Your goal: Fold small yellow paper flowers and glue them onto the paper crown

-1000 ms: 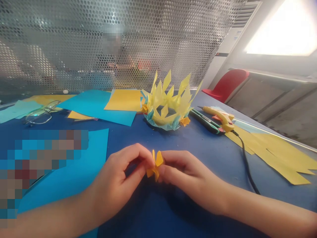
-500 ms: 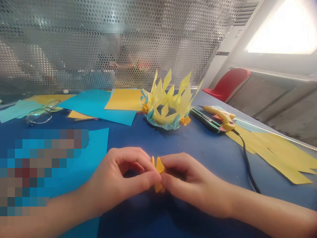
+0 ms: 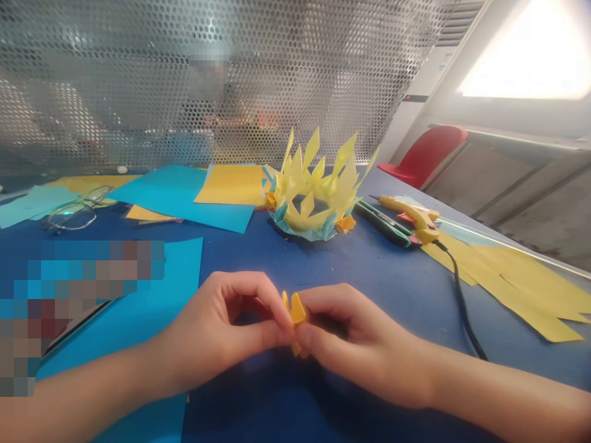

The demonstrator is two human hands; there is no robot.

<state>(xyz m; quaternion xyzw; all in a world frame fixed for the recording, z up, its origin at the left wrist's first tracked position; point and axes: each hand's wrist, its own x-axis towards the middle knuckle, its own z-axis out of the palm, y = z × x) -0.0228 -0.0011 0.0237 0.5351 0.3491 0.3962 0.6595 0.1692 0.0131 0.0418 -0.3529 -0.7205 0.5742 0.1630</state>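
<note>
A small folded piece of yellow paper (image 3: 298,309) is pinched between my two hands, just above the blue table. My left hand (image 3: 240,314) has thumb and forefinger closed on its left side. From the other side my right hand (image 3: 351,335) grips it, thumb in front; the fingertips hide much of the paper. Beyond the hands stands a paper crown (image 3: 318,191) with pale yellow points, a crumpled light-blue base and orange paper flowers (image 3: 345,224). Under my left forearm lies a blue sheet (image 3: 157,320), partly covered by a blurred-out object.
Right of the crown lie a green-and-black tool (image 3: 386,225) and a yellow glue gun (image 3: 413,218) with a black cord (image 3: 459,295). Yellow paper pieces (image 3: 521,286) are at far right. Glasses (image 3: 71,216) and coloured sheets (image 3: 184,191) lie at back left, before a perforated metal screen (image 3: 295,80).
My left thumb and fingertips have shifted slightly left on the yellow paper, showing a little more of it. My right hand has hardly moved, and the crown stays put.
</note>
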